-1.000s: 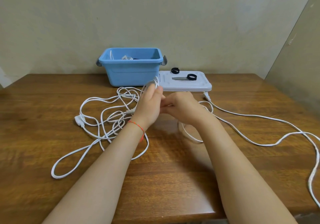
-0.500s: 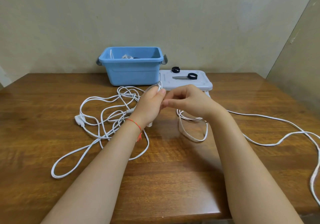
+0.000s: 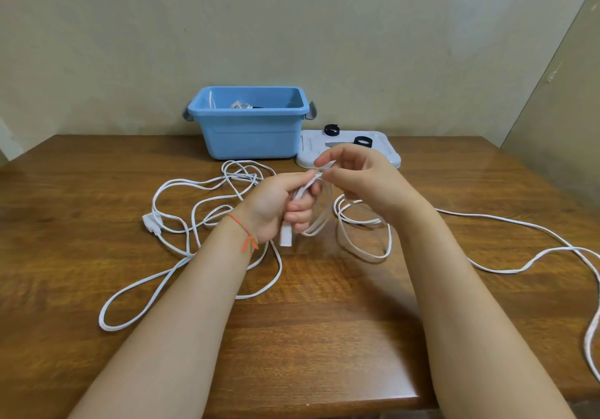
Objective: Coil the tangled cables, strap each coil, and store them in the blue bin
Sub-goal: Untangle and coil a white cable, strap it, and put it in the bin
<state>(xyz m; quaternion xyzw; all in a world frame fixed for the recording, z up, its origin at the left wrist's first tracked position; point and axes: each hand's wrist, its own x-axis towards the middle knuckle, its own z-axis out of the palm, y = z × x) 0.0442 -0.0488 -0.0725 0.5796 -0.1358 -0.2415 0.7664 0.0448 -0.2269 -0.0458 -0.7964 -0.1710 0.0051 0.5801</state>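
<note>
- Step in hand, as I judge it: coiling 1 white cable, with strapping and storing not yet reached for this one.
- The left hand (image 3: 279,204) is clenched round a small bundle of loops of the white cable (image 3: 316,217), with a white connector end poking out below its palm.
- The right hand (image 3: 360,175) pinches a strand of the same cable between thumb and forefinger, just beside the left hand's fingertips, as if laying on a fresh turn.
- From the right hand the cable drops into slack loops just below the wrist, then trails far out to that hand's right across the wooden table (image 3: 308,337).
- A second tangle of cable (image 3: 207,211) lies just left of the left hand, its plug resting on the table.
- The next move calls, I think, for drawing in the long slack evenly so each turn matches the bundle.
- The blue bin (image 3: 250,126) stands beyond both hands, already holding some cable; 2 black straps (image 3: 363,141) lie on the white lid (image 3: 388,155) just beyond the right hand.
</note>
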